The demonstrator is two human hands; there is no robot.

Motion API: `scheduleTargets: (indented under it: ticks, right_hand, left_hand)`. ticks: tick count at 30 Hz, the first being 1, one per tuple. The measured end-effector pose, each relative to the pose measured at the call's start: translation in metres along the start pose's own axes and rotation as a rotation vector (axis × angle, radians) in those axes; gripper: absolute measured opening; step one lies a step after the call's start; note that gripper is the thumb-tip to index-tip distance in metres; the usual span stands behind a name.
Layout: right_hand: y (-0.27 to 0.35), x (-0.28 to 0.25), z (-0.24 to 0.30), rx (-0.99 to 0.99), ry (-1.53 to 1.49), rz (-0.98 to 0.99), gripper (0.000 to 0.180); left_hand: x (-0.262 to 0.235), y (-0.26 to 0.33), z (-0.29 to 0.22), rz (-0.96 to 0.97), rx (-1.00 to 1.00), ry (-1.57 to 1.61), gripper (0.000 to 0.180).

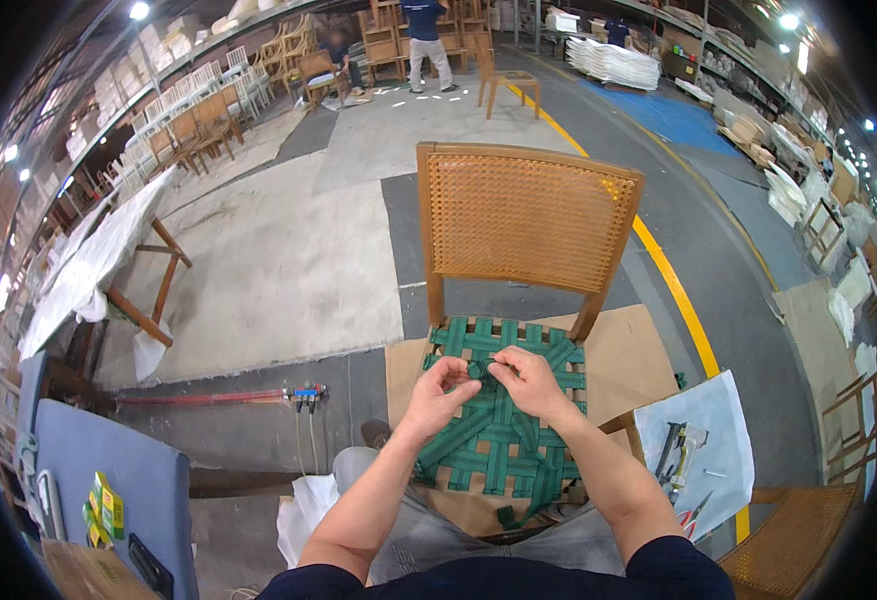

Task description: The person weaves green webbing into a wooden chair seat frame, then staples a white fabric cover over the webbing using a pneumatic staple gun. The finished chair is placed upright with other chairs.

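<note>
Green webbing strap (pixel 480 369) pinched by left hand (pixel 443 388) and right hand (pixel 529 381), over chair seat (pixel 504 430), yellow-green boxes (pixel 104 503) lower left

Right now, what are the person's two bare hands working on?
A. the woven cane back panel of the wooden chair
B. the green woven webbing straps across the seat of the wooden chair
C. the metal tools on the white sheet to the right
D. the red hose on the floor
B: the left hand and the right hand meet over the green woven webbing straps on the chair seat, pinching one strap between the fingertips.
</note>
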State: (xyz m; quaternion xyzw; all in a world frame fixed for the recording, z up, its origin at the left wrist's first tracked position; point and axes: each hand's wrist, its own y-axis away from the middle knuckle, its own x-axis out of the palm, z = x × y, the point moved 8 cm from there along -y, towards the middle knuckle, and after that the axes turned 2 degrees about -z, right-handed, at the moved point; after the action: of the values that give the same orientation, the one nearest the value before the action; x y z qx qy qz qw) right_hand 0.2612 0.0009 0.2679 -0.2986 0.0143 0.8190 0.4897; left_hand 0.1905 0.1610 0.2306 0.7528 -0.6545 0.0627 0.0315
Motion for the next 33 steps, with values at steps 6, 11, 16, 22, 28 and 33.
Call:
scheduleTargets:
  ticks: [6,11,16,22,28,33]
  right_hand:
    - [0.003,0.005,0.026,-0.121,-0.122,-0.099,0.017]
    - [0.002,0.002,0.041,-0.382,0.133,-0.098,0.021]
    - [-0.008,0.006,0.04,-0.424,0.129,-0.061,0.019]
    - [-0.017,0.015,0.031,-0.416,0.145,-0.013,0.016]
    - [-0.023,0.015,0.023,-0.387,0.162,0.013,0.008]
    - [-0.029,0.026,0.014,-0.325,0.137,0.074,0.007]
  left_hand:
    - [-0.01,-0.002,0.027,-0.179,-0.122,0.204,0.02]
    - [-0.009,-0.005,0.043,-0.181,-0.316,0.251,0.023]
    - [-0.014,-0.009,0.054,-0.145,-0.441,0.353,0.018]
    - [-0.022,-0.012,0.06,-0.205,-0.455,0.384,0.014]
    - [-0.024,0.008,-0.012,-0.449,0.364,-0.439,0.03]
    - [-0.004,0.011,-0.013,-0.422,0.525,-0.796,0.024]
